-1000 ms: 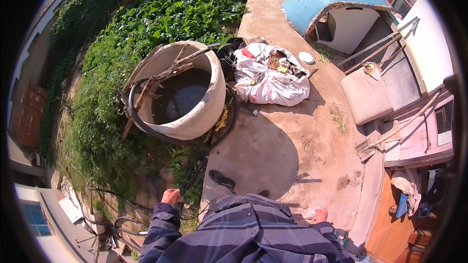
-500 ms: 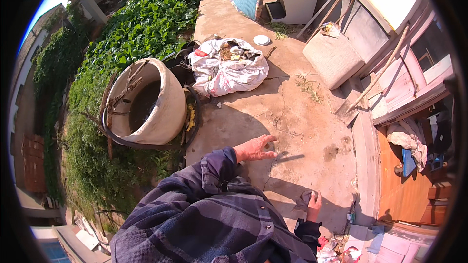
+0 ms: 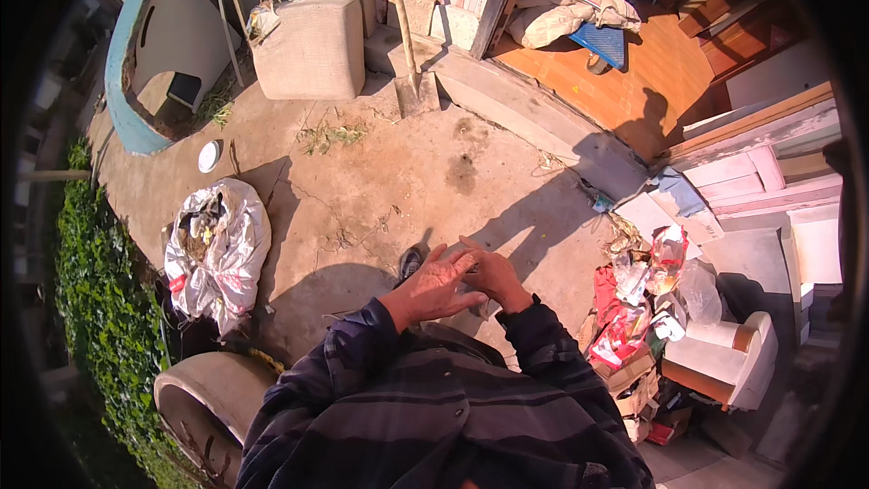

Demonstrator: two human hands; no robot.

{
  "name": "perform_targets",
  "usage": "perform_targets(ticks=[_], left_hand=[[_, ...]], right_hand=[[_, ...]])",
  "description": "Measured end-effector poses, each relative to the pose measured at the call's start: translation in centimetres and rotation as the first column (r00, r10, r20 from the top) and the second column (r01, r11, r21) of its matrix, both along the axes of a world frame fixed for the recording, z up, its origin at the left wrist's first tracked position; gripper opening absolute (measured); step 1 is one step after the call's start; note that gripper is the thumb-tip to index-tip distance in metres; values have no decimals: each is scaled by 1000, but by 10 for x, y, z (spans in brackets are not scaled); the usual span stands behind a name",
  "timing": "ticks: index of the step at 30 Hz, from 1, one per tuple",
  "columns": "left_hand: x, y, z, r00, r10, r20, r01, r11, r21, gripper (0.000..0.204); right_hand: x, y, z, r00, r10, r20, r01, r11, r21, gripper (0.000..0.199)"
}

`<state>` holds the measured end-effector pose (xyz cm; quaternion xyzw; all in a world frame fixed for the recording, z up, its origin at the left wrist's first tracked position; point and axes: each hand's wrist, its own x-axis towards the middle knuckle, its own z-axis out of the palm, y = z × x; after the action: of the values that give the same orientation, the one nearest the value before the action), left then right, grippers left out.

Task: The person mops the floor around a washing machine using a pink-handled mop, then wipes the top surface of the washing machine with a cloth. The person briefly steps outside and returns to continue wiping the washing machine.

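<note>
My two hands meet in front of my body over the concrete ground (image 3: 407, 172). My left hand (image 3: 433, 288) has its fingers stretched out toward the right, and nothing shows in it. Close against its fingertips, my right hand (image 3: 503, 279) has bent fingers; a small dark spot shows between the hands, and what the right fingers hold, if anything, I cannot make out. Below them a dark shoe (image 3: 412, 261) is partly visible. A white woven sack (image 3: 244, 235) with dry debris in its mouth lies to the left, apart from both hands.
A heap of plastic bags (image 3: 634, 285) and cardboard lies right, beside a pale seat-like piece (image 3: 715, 358). A shovel (image 3: 416, 91) and beige cushion (image 3: 308, 50) stand by the step (image 3: 534, 109) to a doorway. A round tub (image 3: 213, 371) and plants (image 3: 100, 290) are left.
The view has swung to the right, so the sack and tub now lie farther left and the rubbish heap shows fully. My hands, apart before, have come together.
</note>
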<state>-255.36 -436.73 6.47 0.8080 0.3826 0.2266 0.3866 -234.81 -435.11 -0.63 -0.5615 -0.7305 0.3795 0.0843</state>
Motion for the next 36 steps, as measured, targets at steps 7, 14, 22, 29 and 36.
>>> perform_targets(ticks=[7, 14, 22, 29, 36], left_hand=[[40, 110, 16, 988, -152, -17, 151, 986, -66, 70], [117, 225, 17, 930, -366, 29, 366, 919, -145, 67], [259, 347, 31, 857, -503, -116, 454, 841, -292, 70], [378, 437, 33, 812, -584, -2, 553, 770, -320, 75], [464, 534, 13, 767, -629, 126, 611, 656, -443, 69]], right_hand=[[29, 85, -6, 991, -66, -112, 94, 957, 274, 39], [103, 157, -14, 916, -252, -311, 283, 957, 57, 22], [228, 256, -22, 953, -282, -107, 294, 949, 117, 27], [342, 327, 17, 941, -327, -92, 336, 936, 106, 29], [420, 399, 23, 846, -504, -172, 501, 863, -66, 28]])
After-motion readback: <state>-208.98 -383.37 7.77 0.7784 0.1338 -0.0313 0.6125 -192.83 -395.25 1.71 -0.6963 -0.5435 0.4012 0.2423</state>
